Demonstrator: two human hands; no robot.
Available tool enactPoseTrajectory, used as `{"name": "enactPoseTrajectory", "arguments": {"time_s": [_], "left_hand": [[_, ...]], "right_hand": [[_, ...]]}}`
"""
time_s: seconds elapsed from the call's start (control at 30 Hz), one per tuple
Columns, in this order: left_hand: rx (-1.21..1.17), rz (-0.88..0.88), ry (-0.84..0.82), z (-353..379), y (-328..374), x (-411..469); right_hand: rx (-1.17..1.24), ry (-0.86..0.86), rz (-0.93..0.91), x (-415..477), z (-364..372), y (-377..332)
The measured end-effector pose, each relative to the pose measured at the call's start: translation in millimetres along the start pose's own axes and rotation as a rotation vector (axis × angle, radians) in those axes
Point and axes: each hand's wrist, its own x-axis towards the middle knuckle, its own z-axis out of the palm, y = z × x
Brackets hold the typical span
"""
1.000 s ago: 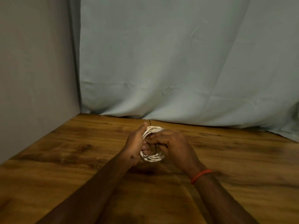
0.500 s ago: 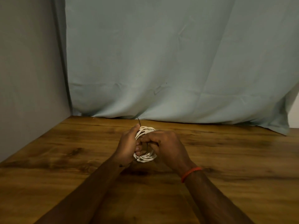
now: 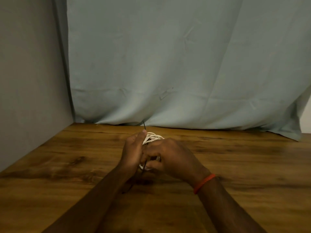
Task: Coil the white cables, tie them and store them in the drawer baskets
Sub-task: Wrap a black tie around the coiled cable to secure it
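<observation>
While both hands meet over the middle of the wooden table, I record the coiled white cable held between them. Left hand: fingers wrapped round the coil's left side, thumb upright against its top. Right hand: fingers curled round the coil's right side, orange band on the wrist. A thin dark tie sticks up past the left thumb; a second dark end hangs below the hands. I cannot tell which fingers pinch it. Grey-blue cloth hangs behind the table
</observation>
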Motion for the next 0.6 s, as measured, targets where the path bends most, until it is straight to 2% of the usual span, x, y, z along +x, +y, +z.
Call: {"name": "enactPoseTrajectory", "arguments": {"time_s": [0.33, 0.6], "left_hand": [[0.128, 0.028, 0.084, -1, -1, 5], [0.141, 0.065, 0.064, -2, -2, 8]], "right_hand": [[-0.187, -0.117, -0.014, 3, 1, -17], [-0.221, -0.139, -0.056, 3, 3, -22]]}}
